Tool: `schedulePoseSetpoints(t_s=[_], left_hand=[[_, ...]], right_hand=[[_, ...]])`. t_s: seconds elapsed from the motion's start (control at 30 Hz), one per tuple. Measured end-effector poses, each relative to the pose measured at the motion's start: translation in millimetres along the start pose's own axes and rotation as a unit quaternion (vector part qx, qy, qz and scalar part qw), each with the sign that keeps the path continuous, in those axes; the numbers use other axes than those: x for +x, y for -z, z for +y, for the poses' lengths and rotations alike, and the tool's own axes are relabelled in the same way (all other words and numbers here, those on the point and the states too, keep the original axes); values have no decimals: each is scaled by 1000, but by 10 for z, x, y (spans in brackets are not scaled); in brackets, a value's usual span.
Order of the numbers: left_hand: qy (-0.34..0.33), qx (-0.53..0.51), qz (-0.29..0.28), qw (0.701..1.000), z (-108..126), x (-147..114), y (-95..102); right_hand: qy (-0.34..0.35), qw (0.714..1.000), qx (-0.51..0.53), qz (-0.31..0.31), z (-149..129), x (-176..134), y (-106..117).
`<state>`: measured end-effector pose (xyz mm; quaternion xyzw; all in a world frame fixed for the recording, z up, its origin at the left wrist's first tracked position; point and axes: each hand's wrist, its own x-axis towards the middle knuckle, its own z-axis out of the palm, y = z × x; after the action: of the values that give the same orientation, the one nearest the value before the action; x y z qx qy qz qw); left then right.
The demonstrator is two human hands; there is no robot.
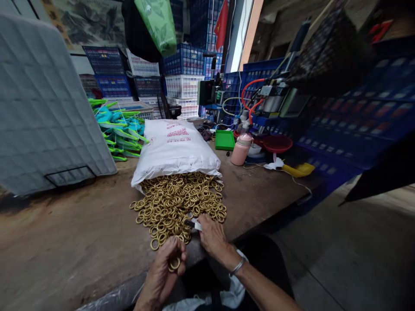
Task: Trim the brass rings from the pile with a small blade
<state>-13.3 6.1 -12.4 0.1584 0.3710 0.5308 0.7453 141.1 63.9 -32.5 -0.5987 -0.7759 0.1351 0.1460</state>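
Left hand [167,261], bottom centre of frame: fingers curled in, pinching a small gold-coloured round ring [174,264], maybe more than one, hard to tell. Right hand [214,237], lower centre, just right of it: fingers closed on a small black-and-white tool [195,225], its dark end pointing left at the pile; exact tool type unclear. Silver-coloured metal bracelet [237,266] on right wrist. Loose pile of gold-coloured rings [175,201] at frame centre, on a brown worn tabletop [78,237], spread from the near mouth of a white sack with red print [177,147] lying flat behind it. Right of sack: shallow green rectangular tray [225,140], pink bottle [241,151], round red dish [277,143], yellow scoop-like item [298,169]. Left of sack: heap of lime-green and turquoise items [121,129]. Large grey quilted panel [48,103] upright, far left. Stacked blue and white plastic crates [184,86], upper centre
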Motion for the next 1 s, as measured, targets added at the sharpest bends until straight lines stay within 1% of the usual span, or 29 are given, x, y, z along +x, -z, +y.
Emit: schedulePoseSetpoints(t_s=[0.07, 0.13, 0.2, 0.23, 0.33, 0.4, 0.43, 0.5, 0.63, 0.7, 0.8, 0.9, 0.93, 1.0], left_hand=[[-2, 47, 16, 999, -23, 16, -36], [-18, 101, 53, 993, -57, 64, -56], [-52, 151, 87, 983, -94, 134, -60], [-72, 173, 94, 978, -109, 168, -62], [-118, 216, 64, 967, -122, 226, -88], [-138, 230, 40, 962, -103, 218, -124], [-145, 237, 33, 960, -92, 204, -142], [-158, 249, 35, 955, -76, 174, -163], [-164, 267, 62, 948, -90, 144, -136], [-162, 266, 66, 948, -98, 140, -125], [-152, 258, 58, 952, -90, 124, -141], [-120, 240, 35, 963, -82, 107, -154], [-104, 236, 27, 966, -84, 104, -149], [-80, 238, 10, 968, -91, 101, -131]], right_hand=[[6, 999, 35, 8, 33, 8, -9], [12, 995, 102, 6, 55, 23, 6], [22, 981, 192, -6, 51, 26, 52], [29, 970, 242, -15, 38, 20, 86], [44, 927, 368, -61, -30, -21, 198], [35, 899, 422, -111, -77, -50, 254], [26, 890, 437, -129, -97, -60, 269], [5, 880, 454, -141, -124, -69, 276], [-21, 875, 470, -114, -152, -68, 247], [-24, 876, 468, -117, -162, -73, 228], [-30, 872, 471, -132, -173, -85, 192], [-33, 866, 484, -119, -179, -79, 157], [-34, 870, 480, -107, -180, -73, 149], [-33, 886, 454, -81, -181, -59, 139]])
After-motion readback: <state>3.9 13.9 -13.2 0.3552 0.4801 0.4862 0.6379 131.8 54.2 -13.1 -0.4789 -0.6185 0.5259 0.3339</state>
